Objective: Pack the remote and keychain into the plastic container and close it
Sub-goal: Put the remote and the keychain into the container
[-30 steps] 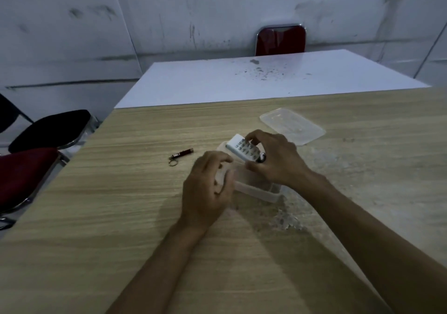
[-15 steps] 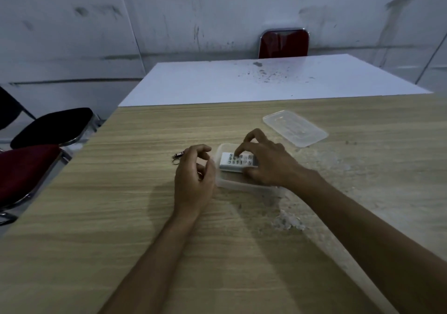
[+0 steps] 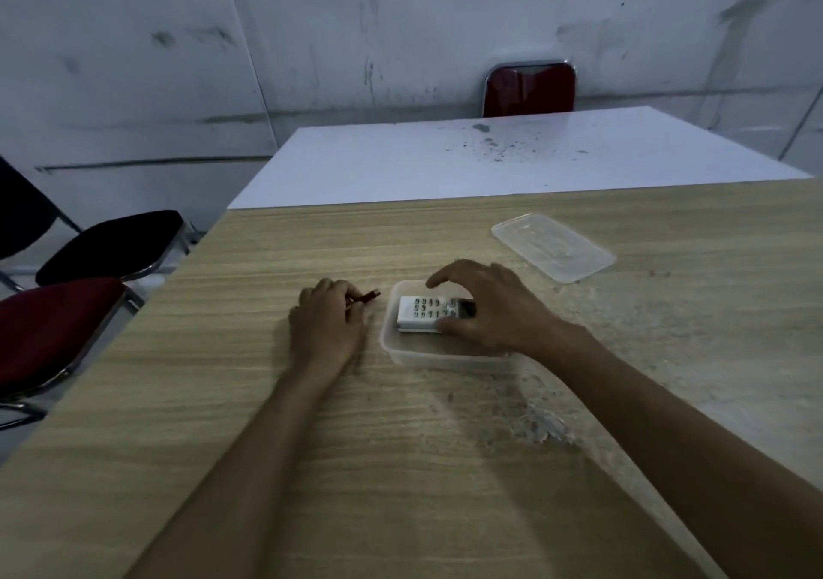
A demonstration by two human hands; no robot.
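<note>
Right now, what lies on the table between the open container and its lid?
Nothing but bare wooden table. In the head view the stretch between the container and the lid holds no object; only the right hand hangs over the container's near side.

**Colours & patterns on the desk**

Desk (image 3: pixel 222 400): pale tan wood grain w/ long streaks running across; whitish scuffed patch (image 3: pixel 545 427) nr the right forearm. Plastic container (image 3: pixel 401 346): translucent, milky-clear. Lid (image 3: pixel 552 246): same clear plastic, faint frosted sheen. Remote (image 3: pixel 423 313): white body, rows of dark-marked buttons, black panel at one end. Keychain (image 3: pixel 367 297): dark red, blackish tip. Second table (image 3: pixel 401 164) behind: plain white w/ dark specks scattered mid-top. Chair back (image 3: pixel 530 88) at far side: deep red, chrome edge. Side chairs: one black seat (image 3: pixel 116 244), one dark red seat (image 3: pixel 53 324), chrome frames. Wall (image 3: pixel 133 66): grey-white, dark smudges & scuff lines.
</note>
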